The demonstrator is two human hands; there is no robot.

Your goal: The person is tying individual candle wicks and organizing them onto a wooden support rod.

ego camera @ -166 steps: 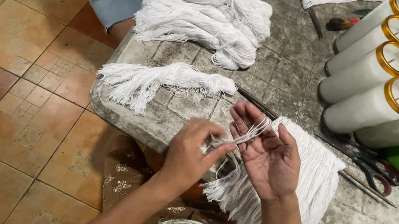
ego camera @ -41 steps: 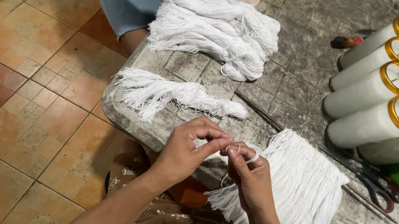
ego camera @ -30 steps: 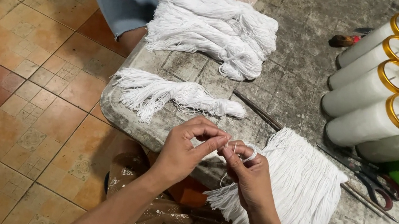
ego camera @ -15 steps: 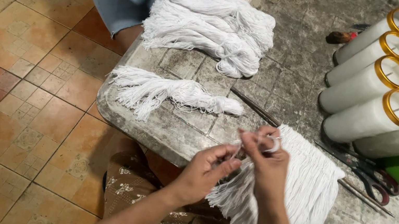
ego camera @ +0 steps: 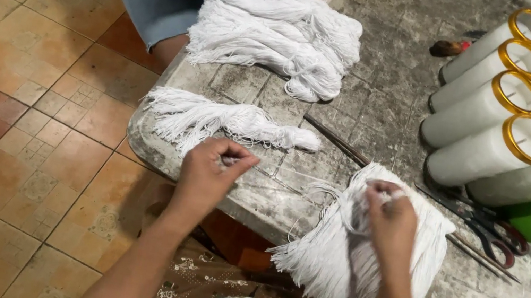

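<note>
My left hand (ego camera: 209,177) is closed in a loose fist over the near edge of the stone table (ego camera: 387,83), thumb and forefinger pinched on a few thin white strands (ego camera: 297,173) that run across to my right. My right hand (ego camera: 391,220) is curled down into the top of the fringe of cut white string (ego camera: 332,264), fingers gripping a tuft of it. That fringe lies flat on the table's near edge, its loose ends hanging over the side. The two hands are well apart, joined only by the strands. How many strands the left pinch holds I cannot tell; they are too fine.

Just beyond my left hand lies a small tied bundle of white string (ego camera: 227,121). Farther back is a large heap of white string (ego camera: 280,25), beside another person's knee in blue denim (ego camera: 154,3). Scissors (ego camera: 488,228) lie right of the fringe, touching its edge. Behind them, white candle tubes with gold rims (ego camera: 494,123) are stacked on their sides.
</note>
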